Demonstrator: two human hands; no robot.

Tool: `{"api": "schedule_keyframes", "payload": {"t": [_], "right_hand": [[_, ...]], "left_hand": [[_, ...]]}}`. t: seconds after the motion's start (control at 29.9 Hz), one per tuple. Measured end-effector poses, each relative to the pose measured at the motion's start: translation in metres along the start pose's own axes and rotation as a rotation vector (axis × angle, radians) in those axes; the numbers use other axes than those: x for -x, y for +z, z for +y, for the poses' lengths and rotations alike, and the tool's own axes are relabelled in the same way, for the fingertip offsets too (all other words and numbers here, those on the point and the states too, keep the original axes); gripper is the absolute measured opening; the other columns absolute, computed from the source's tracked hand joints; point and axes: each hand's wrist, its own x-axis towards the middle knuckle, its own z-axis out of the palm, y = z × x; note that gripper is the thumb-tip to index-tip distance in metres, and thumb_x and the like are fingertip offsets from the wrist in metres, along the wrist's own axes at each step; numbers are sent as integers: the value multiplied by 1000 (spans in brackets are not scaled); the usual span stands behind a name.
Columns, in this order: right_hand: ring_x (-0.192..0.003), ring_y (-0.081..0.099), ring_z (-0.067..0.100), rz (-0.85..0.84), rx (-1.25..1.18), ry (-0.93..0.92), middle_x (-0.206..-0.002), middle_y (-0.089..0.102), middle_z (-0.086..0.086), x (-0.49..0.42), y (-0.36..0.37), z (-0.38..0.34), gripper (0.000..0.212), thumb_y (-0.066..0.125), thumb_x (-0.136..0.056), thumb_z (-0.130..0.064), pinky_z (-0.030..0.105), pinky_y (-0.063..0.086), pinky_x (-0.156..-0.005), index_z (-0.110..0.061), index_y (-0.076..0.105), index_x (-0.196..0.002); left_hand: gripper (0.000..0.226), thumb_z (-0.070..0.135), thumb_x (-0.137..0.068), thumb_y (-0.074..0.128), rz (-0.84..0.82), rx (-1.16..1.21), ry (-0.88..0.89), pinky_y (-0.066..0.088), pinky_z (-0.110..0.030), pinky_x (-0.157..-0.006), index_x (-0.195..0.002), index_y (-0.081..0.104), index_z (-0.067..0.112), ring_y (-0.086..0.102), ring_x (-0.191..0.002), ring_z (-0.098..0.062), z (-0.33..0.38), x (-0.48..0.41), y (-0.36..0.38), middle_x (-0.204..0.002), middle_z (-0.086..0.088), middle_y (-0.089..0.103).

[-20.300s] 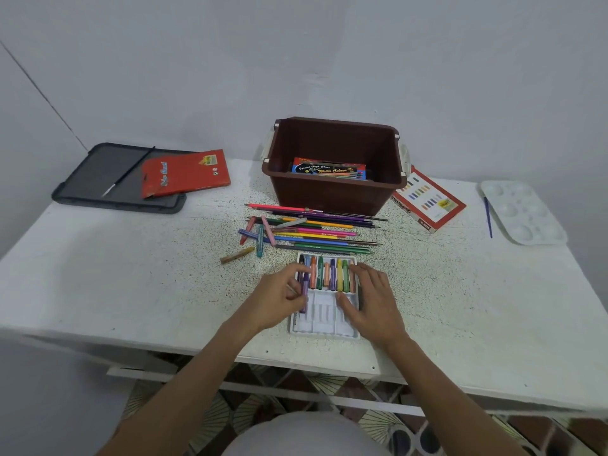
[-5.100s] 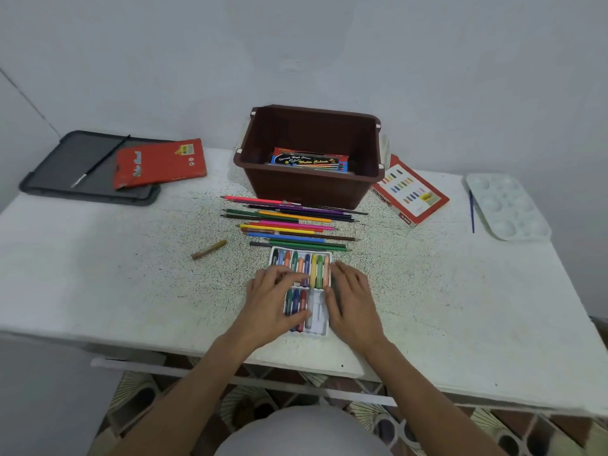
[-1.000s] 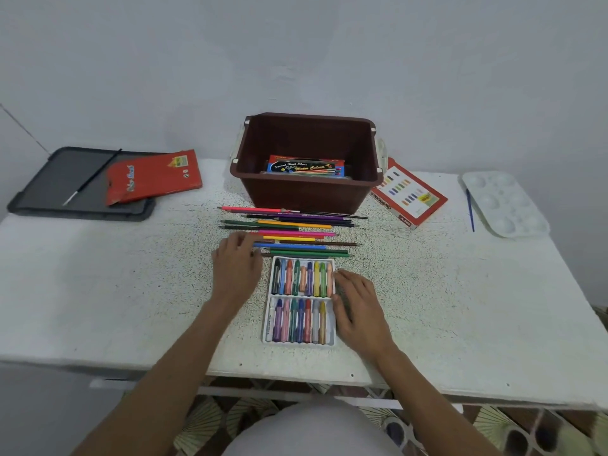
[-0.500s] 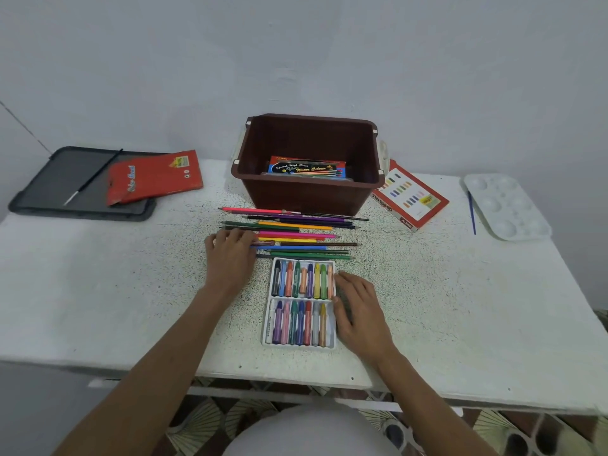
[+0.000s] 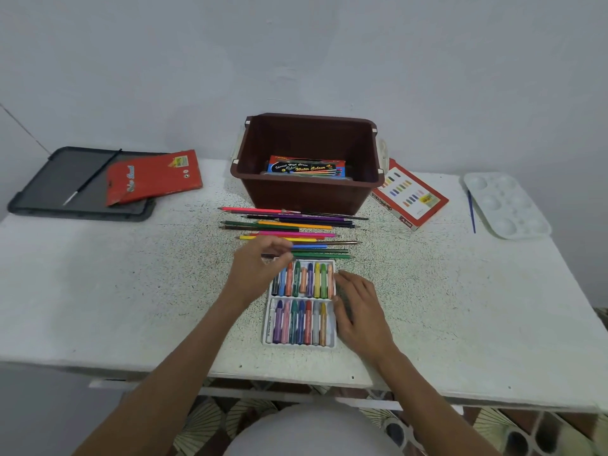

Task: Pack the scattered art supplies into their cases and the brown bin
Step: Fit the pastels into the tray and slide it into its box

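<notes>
Left hand (image 5: 260, 268) now over the top-left corner of the crayon tray (image 5: 297, 345), having crossed from the table (image 5: 131, 291) left of the pencils (image 5: 296, 225) half a second back; fingers curled toward thumb, whether pinching anything I cannot tell. Right hand (image 5: 360, 311) flat, fingers together against the tray's right edge. Tray sits in front of the brown bin (image 5: 306, 195), both rows nearly full. The loose brown crayon seen at left five seconds ago is gone; probably the last one going in; pencils still unpacked.
</notes>
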Motion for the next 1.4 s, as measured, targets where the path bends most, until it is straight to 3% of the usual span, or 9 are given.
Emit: {"api": "schedule_keyframes", "payload": {"t": [0.1, 0.27, 0.37, 0.53, 0.7, 0.94, 1.1, 1.27, 1.4], "right_hand": [[-129, 39, 13, -4, 6, -9, -138, 51, 1, 0, 0, 0, 40, 43, -101, -22, 24, 30, -107, -13, 50, -139], [-128, 40, 17, -1, -10, -20, -137, 51, 3, -1, -1, 1, 39, 43, -100, -16, 26, 31, -108, -12, 50, -138], [-129, 39, 18, -10, 3, -21, -138, 50, 4, 0, -1, 1, 40, 43, -100, -18, 26, 31, -109, -10, 49, -139], [-130, 38, 19, -34, 19, -10, -140, 50, 6, 0, -2, 0, 47, 35, -98, -25, 24, 27, -110, -9, 49, -139], [-130, 38, 18, -37, 17, -6, -140, 49, 5, 0, -2, 0, 45, 43, -95, -17, 23, 26, -109, -8, 49, -139], [-130, 38, 19, -40, 2, -9, -140, 48, 5, 0, -3, 1, 48, 49, -92, -14, 28, 31, -109, -8, 48, -140], [-130, 37, 18, -45, -5, -10, -141, 48, 5, 0, -3, 0, 50, 40, -93, -22, 30, 32, -109, -9, 47, -141], [-130, 37, 17, -41, 6, -3, -140, 49, 5, 0, -3, -1, 49, 39, -94, -24, 22, 26, -109, -8, 49, -139], [-131, 37, 16, -41, 4, -4, -140, 49, 4, 0, -3, -1, 46, 41, -95, -20, 18, 22, -110, -10, 48, -140]], "left_hand": [[20, 11, -86, 70, -73, 163, -54, 55, -25, -81, -105, 69, 16, 69, -83, -13, 10, 18, 10, -89, 2, 71], [23, 13, -86, 70, -202, 322, -170, 56, -22, -77, -107, 65, 22, 71, -85, -10, 21, 44, 28, -94, 3, 71], [25, 10, -85, 72, -242, 342, -154, 58, -28, -81, -107, 67, 22, 71, -87, -13, 22, 51, 38, -92, 1, 71], [30, 15, -85, 73, -305, 162, -69, 54, -18, -84, -111, 65, 28, 68, -86, -1, 24, 57, 44, -91, 9, 69], [38, 18, -86, 72, -374, 1, 56, 54, -20, -86, -118, 60, 34, 64, -86, 4, 21, 63, 48, -92, 15, 65], [44, 23, -89, 70, -434, -67, 168, 49, -13, -85, -128, 54, 35, 60, -92, 7, 18, 69, 48, -94, 24, 57], [44, 25, -91, 67, -450, -127, 225, 42, -4, -84, -131, 51, 31, 58, -94, 8, 18, 70, 50, -98, 19, 57], [42, 26, -91, 65, -389, -132, 197, 47, -15, -86, -129, 50, 34, 58, -95, 4, 15, 68, 54, -99, 15, 61], [38, 35, -89, 65, -253, -319, 243, 35, -28, -99, -125, 57, 27, 45, -105, -2, 6, 63, 59, -111, 12, 55]]}}
